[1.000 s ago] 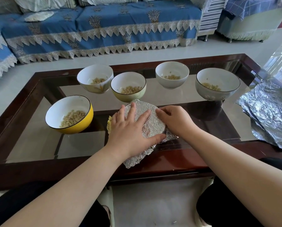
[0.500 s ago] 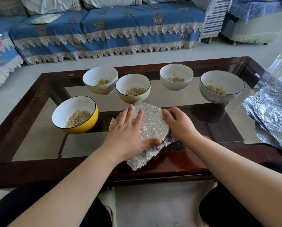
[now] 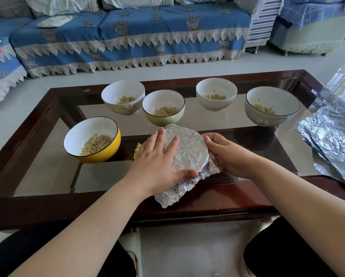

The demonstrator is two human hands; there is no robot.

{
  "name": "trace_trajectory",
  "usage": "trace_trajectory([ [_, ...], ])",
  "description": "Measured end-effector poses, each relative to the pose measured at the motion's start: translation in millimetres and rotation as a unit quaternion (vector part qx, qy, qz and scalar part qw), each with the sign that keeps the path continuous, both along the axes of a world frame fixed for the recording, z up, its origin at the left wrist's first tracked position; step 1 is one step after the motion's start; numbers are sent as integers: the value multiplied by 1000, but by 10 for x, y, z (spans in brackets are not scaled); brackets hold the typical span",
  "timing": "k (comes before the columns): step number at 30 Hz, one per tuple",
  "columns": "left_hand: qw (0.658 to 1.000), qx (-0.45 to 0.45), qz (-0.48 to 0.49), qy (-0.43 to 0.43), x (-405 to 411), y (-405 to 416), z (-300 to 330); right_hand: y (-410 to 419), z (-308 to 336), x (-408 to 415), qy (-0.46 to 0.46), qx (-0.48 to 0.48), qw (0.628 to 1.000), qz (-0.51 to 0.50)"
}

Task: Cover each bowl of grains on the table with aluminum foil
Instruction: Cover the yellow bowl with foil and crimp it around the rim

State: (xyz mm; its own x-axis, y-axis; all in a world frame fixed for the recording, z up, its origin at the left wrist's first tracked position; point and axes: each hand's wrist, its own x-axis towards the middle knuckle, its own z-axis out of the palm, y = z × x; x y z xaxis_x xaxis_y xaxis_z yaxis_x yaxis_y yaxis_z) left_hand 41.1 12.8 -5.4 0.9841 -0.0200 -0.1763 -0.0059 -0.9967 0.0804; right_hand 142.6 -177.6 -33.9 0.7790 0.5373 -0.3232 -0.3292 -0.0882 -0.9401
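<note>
A bowl at the near middle of the glass table (image 3: 99, 176) is covered by a crinkled sheet of aluminum foil (image 3: 189, 150). My left hand (image 3: 157, 160) lies flat on the foil's left side, thumb pressing its near edge. My right hand (image 3: 225, 154) cups the bowl's right side, fingers curled against the foil's edge. Several uncovered bowls hold grains: a yellow bowl (image 3: 92, 139) at left, a white flowered bowl (image 3: 123, 97), a pale green bowl (image 3: 163, 107), a white bowl (image 3: 216, 93) and a grey bowl (image 3: 271, 105).
A stack of loose foil sheets (image 3: 333, 140) lies on the table's right end. The table has a dark wooden frame (image 3: 207, 202). A blue sofa (image 3: 127, 37) stands beyond the table across pale floor.
My right hand has slid from the foil's top down to the bowl's right side. The left hand stays pressed on the foil, thumb shifted along the near edge.
</note>
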Motion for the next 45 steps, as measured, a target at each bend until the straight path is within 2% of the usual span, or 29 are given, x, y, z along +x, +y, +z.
trace_trajectory([
  [6,1000,-3,4,-9,7,12,-34,10,-33,27,53,53,997,-24],
  [11,1000,-1,3,-9,10,11,-38,42,-70,1,39,53,997,-46],
  [15,1000,-5,6,-9,5,6,-34,117,-108,-81,-40,-8,995,-86],
  [18,1000,-4,7,-9,5,5,-35,139,-110,-108,-131,-127,980,-82],
  [22,1000,-1,7,-11,3,11,-38,147,-111,-88,-167,-193,963,-82],
  [32,1000,-6,9,-11,3,5,-39,158,-112,-35,-230,-204,944,-117],
  [41,1000,-5,10,-17,4,-2,-42,185,-117,-35,-182,-142,960,-157],
  [45,1000,-4,9,-16,0,-5,-40,147,-93,-4,-207,-172,954,-134],
])
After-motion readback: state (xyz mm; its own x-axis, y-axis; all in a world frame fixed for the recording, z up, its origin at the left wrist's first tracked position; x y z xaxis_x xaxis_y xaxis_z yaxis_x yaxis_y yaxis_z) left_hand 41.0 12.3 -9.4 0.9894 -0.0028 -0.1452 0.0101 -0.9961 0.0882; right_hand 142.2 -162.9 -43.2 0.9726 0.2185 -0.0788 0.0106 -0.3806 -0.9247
